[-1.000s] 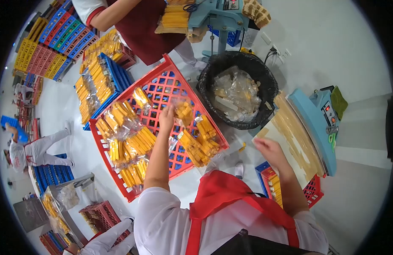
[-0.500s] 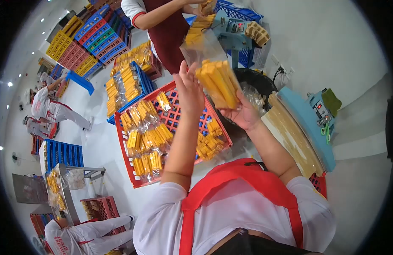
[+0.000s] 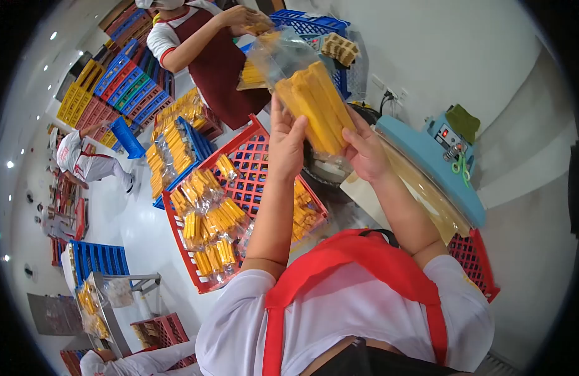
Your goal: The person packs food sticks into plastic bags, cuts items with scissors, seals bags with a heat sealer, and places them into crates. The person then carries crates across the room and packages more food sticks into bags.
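Both of my hands grip a clear plastic bag of yellow sticks [image 3: 314, 106], lifted in front of me with its loose top leaning away. My left hand [image 3: 287, 141] holds the bag's left side, thumb on the front. On the lower right side, my right hand [image 3: 366, 150] presses with its thumb. What the sticks are made of I cannot tell. Below and left lies a red crate [image 3: 248, 156], with several filled bags [image 3: 208, 219] in rows on it and loose yellow pieces [image 3: 307, 210] at its right end.
A blue sealing machine [image 3: 427, 169] with green scissors [image 3: 460, 170] stands at right. Behind the hands is a black bin [image 3: 327, 178]. A co-worker in a maroon apron [image 3: 217, 69] handles yellow sticks at the back. Stacked crates [image 3: 129, 81] and other workers are at left.
My left hand has come onto the bag, which it was beside before. The bag has risen slightly and sits nearer to me. My view has shifted a little.
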The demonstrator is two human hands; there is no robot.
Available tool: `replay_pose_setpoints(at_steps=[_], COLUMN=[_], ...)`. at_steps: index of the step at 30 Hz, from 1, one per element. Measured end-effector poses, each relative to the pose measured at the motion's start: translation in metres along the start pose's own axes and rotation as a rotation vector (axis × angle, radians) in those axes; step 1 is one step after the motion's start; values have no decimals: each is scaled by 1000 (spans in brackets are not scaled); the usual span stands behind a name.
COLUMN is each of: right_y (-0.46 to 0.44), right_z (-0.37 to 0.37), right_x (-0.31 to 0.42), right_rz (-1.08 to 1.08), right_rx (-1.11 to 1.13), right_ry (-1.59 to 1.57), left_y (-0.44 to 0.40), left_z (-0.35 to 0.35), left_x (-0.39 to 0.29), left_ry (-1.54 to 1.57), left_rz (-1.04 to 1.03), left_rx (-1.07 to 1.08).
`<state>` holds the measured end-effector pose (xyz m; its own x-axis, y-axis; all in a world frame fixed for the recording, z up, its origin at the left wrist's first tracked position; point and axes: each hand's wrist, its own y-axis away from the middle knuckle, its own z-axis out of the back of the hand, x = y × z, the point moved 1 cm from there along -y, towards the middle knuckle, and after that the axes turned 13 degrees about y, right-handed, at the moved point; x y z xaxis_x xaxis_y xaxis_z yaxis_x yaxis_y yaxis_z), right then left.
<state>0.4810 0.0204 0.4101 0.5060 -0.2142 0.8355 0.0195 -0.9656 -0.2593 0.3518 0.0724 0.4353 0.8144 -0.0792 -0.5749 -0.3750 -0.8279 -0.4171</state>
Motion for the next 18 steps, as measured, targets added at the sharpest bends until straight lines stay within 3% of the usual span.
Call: replay_pose_setpoints(at_steps=[2,4,5,7,9,11,13,15,16,18], right_y=[4,9,12,16,6,-13,-50,-71,-73,-76], right_z=[5,8,10,11,-2,-1,8,22,31,43], right_x=[0,-4,0,20,51,59,46,41,32,14], right_rz=[56,228,228,361,480,576,261,-514,-523,-745], right_rx=[-92,-119,-117,-12,15,25,31,238,220,187], right_ry=[110,602,601,1028,1165,1304,1386,706,698,668], left_y=[4,3,3,2,2,6,3,-5,-4,0], left_z=[-8,-7,-6,-4,-2,-8,-6,13,22,21], left_x=[1,12,14,9,9,18,34,55,63,72], left_ry=[-11,-119,-230,-221,47,25,392,539,689,902], left_rz=[12,-38,-95,-77,87,143,535,610,700,777], left_rx=[-176,-127,-85,-137,-57,-131,-256,-328,-373,-441])
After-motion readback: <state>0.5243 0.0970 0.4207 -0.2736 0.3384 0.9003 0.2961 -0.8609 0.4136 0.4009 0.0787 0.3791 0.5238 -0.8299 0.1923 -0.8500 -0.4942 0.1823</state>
